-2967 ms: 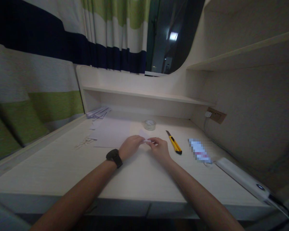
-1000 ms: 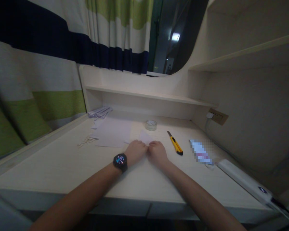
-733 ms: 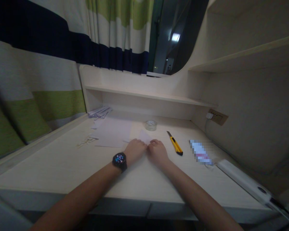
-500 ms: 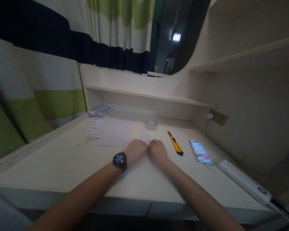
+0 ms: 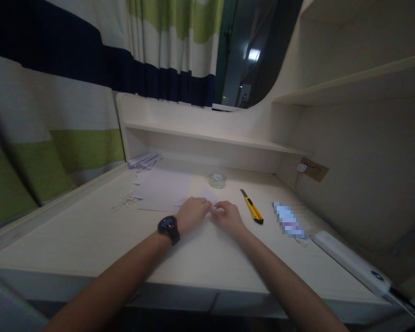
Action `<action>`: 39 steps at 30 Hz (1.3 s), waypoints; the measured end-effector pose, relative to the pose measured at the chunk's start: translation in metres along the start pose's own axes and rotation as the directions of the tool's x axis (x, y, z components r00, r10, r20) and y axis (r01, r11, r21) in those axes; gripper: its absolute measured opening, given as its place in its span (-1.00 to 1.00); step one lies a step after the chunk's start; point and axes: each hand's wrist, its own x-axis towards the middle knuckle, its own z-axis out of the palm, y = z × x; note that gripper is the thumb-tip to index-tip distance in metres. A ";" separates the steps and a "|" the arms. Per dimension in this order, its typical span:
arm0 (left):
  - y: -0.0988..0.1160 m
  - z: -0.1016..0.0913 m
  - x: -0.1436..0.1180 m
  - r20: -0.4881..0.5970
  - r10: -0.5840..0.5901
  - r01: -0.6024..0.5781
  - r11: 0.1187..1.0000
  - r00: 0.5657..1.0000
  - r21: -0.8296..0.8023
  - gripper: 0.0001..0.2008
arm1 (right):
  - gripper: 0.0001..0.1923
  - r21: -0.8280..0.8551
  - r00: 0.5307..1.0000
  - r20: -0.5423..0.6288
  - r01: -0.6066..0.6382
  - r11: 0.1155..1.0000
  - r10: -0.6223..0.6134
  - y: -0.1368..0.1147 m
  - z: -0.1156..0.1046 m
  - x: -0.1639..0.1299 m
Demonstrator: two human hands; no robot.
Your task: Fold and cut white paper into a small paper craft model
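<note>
At the middle of the desk my left hand (image 5: 192,214), with a black watch on its wrist, and my right hand (image 5: 229,219) meet with fingers curled in. A small piece of white paper (image 5: 209,194) is pinched between them; part of it shows beyond my knuckles, and the rest is hidden by my fingers. White paper sheets (image 5: 162,188) lie flat just past my left hand. A roll of clear tape (image 5: 217,180) rests on its side behind the hands. To the right of my right hand is a yellow utility knife (image 5: 252,207), its blade showing.
Folded paper strips (image 5: 145,160) are piled at the back left, with thin pale scraps (image 5: 126,202) nearer me. On the right lie a blurred-out flat item (image 5: 288,220) and a white power strip (image 5: 349,260) with a cord. A low shelf (image 5: 207,134) spans the back.
My right fingers have lifted and opened slightly, so a bit of the white paper now shows at their tips. My left wrist has shifted a little up and left.
</note>
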 end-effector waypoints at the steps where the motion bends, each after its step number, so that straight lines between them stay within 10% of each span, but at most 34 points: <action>1: -0.001 0.000 0.000 -0.006 -0.018 0.018 0.999 1.000 -0.030 -0.80 | -0.87 0.075 1.000 -0.009 0.002 0.997 -0.001 0.001 0.000 0.001; 7: -0.003 0.000 0.002 -0.002 -0.116 0.110 0.948 0.993 -0.298 -0.77 | -0.75 0.323 0.998 0.023 0.041 0.945 -0.051 -0.002 -0.005 0.001; 15: -0.002 0.000 0.006 0.040 -0.131 0.134 0.865 0.991 -0.484 -0.65 | -0.77 0.111 0.999 0.002 0.034 0.993 -0.035 -0.006 -0.001 0.001; 24: -0.001 0.003 0.005 0.031 -0.154 0.153 0.901 0.988 -0.405 -0.72 | -0.77 -0.162 0.993 -0.005 0.120 0.979 -0.122 -0.005 -0.002 0.001; 39: 0.000 -0.001 0.004 -0.014 -0.200 0.185 0.927 0.980 -0.327 -0.74 | -0.74 0.073 0.997 -0.033 0.072 0.995 -0.070 -0.008 -0.002 -0.001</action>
